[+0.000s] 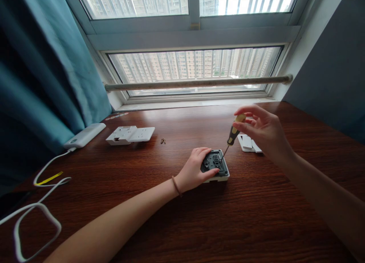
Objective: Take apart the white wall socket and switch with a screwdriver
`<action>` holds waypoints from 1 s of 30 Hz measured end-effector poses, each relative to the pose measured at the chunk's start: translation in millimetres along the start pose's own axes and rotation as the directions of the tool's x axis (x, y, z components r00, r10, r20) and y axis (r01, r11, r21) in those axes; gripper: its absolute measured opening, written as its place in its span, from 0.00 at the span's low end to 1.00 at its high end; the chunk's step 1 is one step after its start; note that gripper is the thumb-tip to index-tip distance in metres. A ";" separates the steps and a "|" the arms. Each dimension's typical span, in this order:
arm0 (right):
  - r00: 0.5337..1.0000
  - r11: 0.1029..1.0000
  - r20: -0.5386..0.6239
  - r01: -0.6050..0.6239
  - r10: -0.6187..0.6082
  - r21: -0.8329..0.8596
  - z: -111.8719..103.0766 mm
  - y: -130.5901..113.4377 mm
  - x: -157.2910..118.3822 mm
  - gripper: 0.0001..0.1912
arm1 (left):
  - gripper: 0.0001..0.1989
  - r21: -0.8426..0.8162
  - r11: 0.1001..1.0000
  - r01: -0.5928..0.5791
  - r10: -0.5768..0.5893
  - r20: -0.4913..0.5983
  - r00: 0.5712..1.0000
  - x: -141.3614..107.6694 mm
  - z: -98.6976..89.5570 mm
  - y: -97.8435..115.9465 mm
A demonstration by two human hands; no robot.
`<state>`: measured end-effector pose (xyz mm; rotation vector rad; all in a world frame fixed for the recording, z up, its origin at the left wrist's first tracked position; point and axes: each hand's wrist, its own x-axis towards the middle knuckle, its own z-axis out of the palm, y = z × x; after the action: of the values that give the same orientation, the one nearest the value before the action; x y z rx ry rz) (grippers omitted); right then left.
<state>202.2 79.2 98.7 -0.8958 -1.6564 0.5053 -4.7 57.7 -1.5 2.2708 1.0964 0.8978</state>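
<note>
Apparent screw-turning step: right hand (258, 126) pinches screwdriver (234, 133) between fingers, tip at opened electrical wall unit (211, 164) on desk (242, 217); left hand's (195, 168) fingers clasp the unit. Further turning likely calls for steady tip alignment.

Grey device (211, 162), left edge hidden

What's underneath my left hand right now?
Your left hand holds a white-edged device with a dark face. Its middle and right side show, with a screwdriver slanting down to it; its left edge, behind your hand, is covered.
</note>
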 end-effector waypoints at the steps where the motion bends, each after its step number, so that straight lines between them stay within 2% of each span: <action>1: 1.000 1.000 -0.013 0.000 0.000 -0.005 0.0 1.9 0.4 0.10 | 0.28 -0.001 1.000 0.001 -0.001 0.000 1.000 -0.1 0.0 -0.2; 8: 0.996 0.994 0.086 -0.042 0.034 0.096 0.2 -2.8 2.3 0.11 | 0.29 -0.001 1.000 0.000 0.000 0.008 1.000 -0.5 -0.2 -0.8; 13: 1.000 0.998 0.024 -0.018 0.017 0.061 2.1 1.9 0.7 0.07 | 0.28 -0.002 1.000 0.005 -0.005 0.012 1.000 -0.1 -0.5 0.1; 16: 1.000 0.997 -0.003 -0.015 0.015 0.069 1.6 3.4 0.2 0.10 | 0.28 0.000 1.000 0.002 -0.002 0.011 1.000 -0.2 -0.4 -0.3; 22: 0.990 0.983 0.140 -0.049 0.025 0.176 1.2 -8.0 0.0 0.12 | 0.29 0.000 1.000 -0.001 0.001 0.011 1.000 -0.2 0.1 -1.5; 30: 0.999 0.991 0.041 -0.015 0.010 0.130 2.1 -0.5 -1.1 0.09 | 0.28 0.002 1.000 -0.002 0.002 0.016 1.000 0.2 -0.7 -0.3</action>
<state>200.1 78.4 97.9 -0.8044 -1.6350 0.6365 -5.2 58.2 -1.2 2.2771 1.0894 0.8776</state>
